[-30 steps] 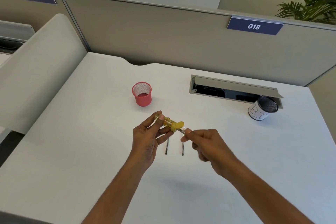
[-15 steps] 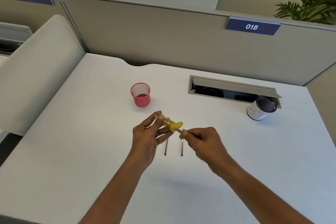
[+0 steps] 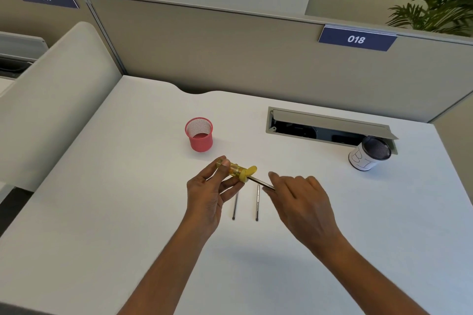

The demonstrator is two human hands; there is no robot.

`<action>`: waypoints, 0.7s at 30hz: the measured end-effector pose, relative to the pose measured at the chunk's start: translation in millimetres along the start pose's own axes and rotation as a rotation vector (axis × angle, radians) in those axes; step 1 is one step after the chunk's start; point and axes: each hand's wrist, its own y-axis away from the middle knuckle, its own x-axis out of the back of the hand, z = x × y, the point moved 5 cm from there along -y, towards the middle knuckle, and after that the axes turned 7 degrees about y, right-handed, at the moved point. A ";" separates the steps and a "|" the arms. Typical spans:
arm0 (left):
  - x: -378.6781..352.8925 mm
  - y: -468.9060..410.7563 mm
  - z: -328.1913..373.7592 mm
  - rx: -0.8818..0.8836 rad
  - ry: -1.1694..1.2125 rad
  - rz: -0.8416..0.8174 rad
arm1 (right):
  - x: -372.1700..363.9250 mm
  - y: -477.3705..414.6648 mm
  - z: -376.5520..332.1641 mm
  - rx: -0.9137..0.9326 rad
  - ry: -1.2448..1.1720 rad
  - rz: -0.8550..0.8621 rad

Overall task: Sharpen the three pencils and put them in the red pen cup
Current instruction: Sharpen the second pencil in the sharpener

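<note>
White cubicle desk [image 3: 102, 186]: my left hand [image 3: 207, 194] grips the sharpener [image 3: 238, 170], my right hand [image 3: 302, 202] pinches a pencil [image 3: 258, 181] in it; two more pencils [image 3: 235, 206] wait at 6 o'clock; red pen cup [image 3: 199, 135], 11 o'clock, empty.

— What is worn on the arms?
— Nothing. The left forearm [image 3: 163, 271] and right forearm [image 3: 363, 276] are bare all the way below each wrist.
— And the hands?
— The left hand [image 3: 207, 194] and right hand [image 3: 302, 202] are bare too. A short thumbnail [image 3: 225, 162] shows on the left.
</note>
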 end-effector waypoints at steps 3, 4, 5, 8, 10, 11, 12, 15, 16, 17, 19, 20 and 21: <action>-2.2 0.6 0.6 0.002 -0.013 -0.011 | -0.8 2.5 0.0 0.058 0.035 0.044; -3.0 0.9 0.9 0.000 -0.015 -0.014 | 0.2 1.3 0.6 0.068 0.033 0.052; -3.7 1.2 1.3 -0.002 -0.017 -0.017 | 0.6 -0.4 1.2 0.072 0.021 0.047; -5.1 1.5 3.3 -0.018 -0.026 -0.023 | 0.1 -3.2 4.4 -0.016 -0.157 -0.065; -5.0 0.4 4.2 -0.031 -0.036 -0.027 | -2.0 -3.7 3.1 -0.222 -0.435 -0.201; -5.0 -0.1 4.6 -0.036 -0.045 -0.029 | -5.5 -4.1 2.9 -0.375 -0.628 -0.293; -5.1 -0.4 4.6 -0.039 -0.054 -0.031 | -9.9 -4.3 4.6 -0.563 -0.839 -0.388; -4.6 0.9 4.4 -0.042 -0.067 -0.035 | -16.9 3.7 5.2 -1.169 -1.420 -0.754; -4.3 1.0 4.3 -0.043 -0.070 -0.037 | -15.5 5.7 3.6 -1.271 -1.530 -0.834; -3.8 1.0 3.6 -0.042 -0.073 -0.038 | -13.7 6.7 2.7 -1.298 -1.578 -0.869; -2.4 0.9 1.0 -0.034 -0.067 -0.032 | -15.0 6.1 4.6 -1.172 -1.432 -0.810; -1.9 1.0 -0.2 -0.027 -0.061 -0.025 | -15.6 3.8 6.0 -1.019 -1.236 -0.709; -1.8 1.0 -1.7 -0.019 -0.053 -0.018 | -11.7 -0.5 7.4 -0.830 -0.986 -0.552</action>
